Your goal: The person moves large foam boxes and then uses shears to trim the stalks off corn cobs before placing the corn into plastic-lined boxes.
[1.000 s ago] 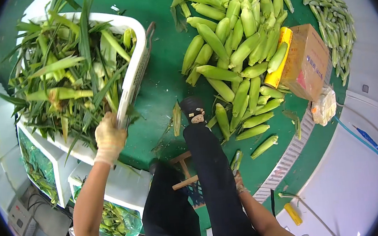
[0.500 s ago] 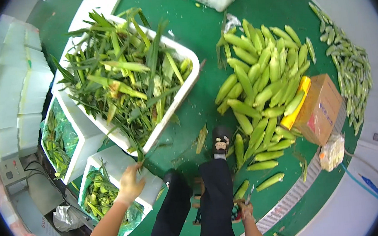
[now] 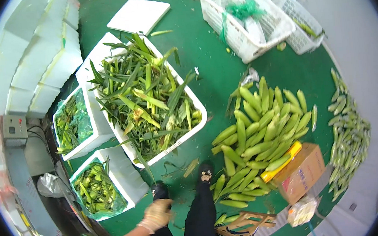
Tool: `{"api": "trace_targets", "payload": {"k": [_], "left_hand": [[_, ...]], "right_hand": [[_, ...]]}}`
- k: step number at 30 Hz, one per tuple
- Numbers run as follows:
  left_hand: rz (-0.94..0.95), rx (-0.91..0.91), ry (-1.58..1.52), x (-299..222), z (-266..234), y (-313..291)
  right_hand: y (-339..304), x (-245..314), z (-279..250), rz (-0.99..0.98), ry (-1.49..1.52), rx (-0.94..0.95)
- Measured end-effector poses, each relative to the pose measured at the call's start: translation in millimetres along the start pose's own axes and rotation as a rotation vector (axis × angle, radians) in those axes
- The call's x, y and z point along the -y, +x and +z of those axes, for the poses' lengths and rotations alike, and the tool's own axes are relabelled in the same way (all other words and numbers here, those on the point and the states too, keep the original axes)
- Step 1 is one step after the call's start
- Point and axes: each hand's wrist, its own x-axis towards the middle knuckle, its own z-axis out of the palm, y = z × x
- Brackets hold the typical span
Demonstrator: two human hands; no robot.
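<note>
My left hand (image 3: 157, 215), in a pale glove, is in front of my dark trouser leg. Motion smears its fingers, and I cannot make out anything held. Near it stand a foam box (image 3: 133, 178) of green husks and a large white tub (image 3: 174, 149) heaped with corn husks and leaves. My right hand is out of sight. At the lower edge, right of my legs, a small wooden stool (image 3: 258, 219) stands tilted. Beyond it lies a big pile of green corn cobs (image 3: 263, 129).
A cardboard box (image 3: 301, 175) and a yellow packet (image 3: 282, 161) lie against the pile. Wrapped cobs (image 3: 348, 139) line the right wall. White crates (image 3: 276, 36) stand at the back, a foam lid (image 3: 139, 16) and stacked foam boxes (image 3: 37, 55) at the left.
My view has shifted and shows more of the back crates. My left hand has drawn back from the tub's near corner. My right hand has left view, and the stool shows more fully.
</note>
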Motion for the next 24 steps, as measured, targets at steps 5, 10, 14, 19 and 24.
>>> {"api": "trace_targets", "payload": {"k": [5, 10, 14, 19, 24], "left_hand": [[0.863, 0.005, -0.184, -169, 51, 15], [0.901, 0.398, -0.396, -243, -75, -1], [0.746, -0.219, -0.794, -263, -110, 26], [0.718, -0.658, -0.475, -292, -272, 61], [0.285, -0.691, -0.685, -285, -418, 129]], "right_hand": [[-44, 117, -148, -0.139, -0.001, 0.035], [-86, 242, -244, -0.550, 0.125, 0.179], [-88, 341, -299, -0.896, -0.160, -0.130], [-144, 572, -369, -1.461, -0.345, -0.182], [-117, 783, -368, -1.657, -0.474, -0.595]]}}
